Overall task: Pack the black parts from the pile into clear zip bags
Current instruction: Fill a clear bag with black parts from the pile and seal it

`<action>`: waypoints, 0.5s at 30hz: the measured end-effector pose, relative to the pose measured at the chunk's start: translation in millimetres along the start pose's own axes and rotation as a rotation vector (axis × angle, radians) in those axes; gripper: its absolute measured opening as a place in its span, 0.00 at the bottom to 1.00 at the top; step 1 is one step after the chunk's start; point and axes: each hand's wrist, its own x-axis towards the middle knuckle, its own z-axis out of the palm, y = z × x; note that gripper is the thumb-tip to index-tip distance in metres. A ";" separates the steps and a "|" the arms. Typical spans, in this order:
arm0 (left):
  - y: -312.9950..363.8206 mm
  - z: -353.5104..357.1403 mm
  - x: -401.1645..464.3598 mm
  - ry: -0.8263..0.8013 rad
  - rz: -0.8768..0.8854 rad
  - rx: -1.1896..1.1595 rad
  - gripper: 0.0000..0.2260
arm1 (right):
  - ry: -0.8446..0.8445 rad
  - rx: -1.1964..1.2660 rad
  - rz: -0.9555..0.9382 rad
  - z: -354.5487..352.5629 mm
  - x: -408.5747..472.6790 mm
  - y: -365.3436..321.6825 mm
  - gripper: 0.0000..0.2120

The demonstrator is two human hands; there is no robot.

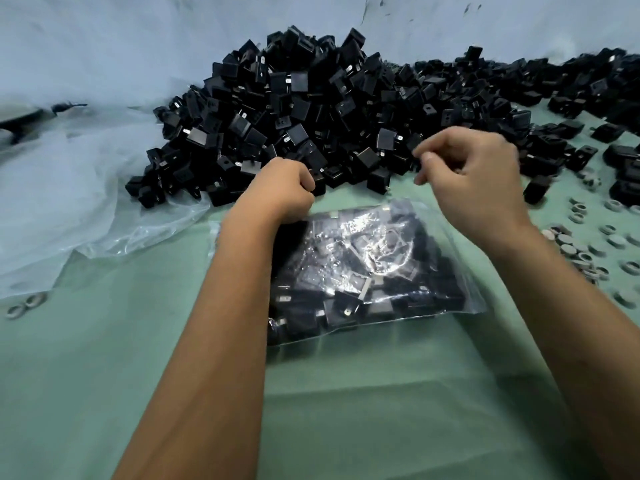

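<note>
Two bare forearms reach out from under the camera across a green table (pixel 346 410), and between them lies a clear zip bag (pixel 367 271) already crowded with black parts, its closed bottom toward the person and its mouth pointing away at the pile (pixel 311 109). The left hand (pixel 282 194) is curled tight at the bag's far left corner, fingers bunched as if gripping the plastic lip there, though the film is too clear to show whether it is actually caught. The right hand (pixel 474 174) hangs above the bag's far right corner, thumb and forefinger brought together in a pinch; something small and dark may sit between them, but I cannot tell it from the pile behind, nor whether it is the bag's edge. The mouth runs left to right between the two hands, so sealing or opening it looks like a job across that line, the left hand being nearer the plastic. The pile rises just beyond both hands against a pale sheet (pixel 86 46), with loose crumpled plastic (pixel 86 188) to its left and grey rings (pixel 571 247) scattered on the right.
</note>
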 end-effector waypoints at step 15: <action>-11.3 -8.7 2.5 0.219 -0.186 -0.127 0.12 | -0.709 -0.503 -0.069 142.3 55.2 -69.4 0.11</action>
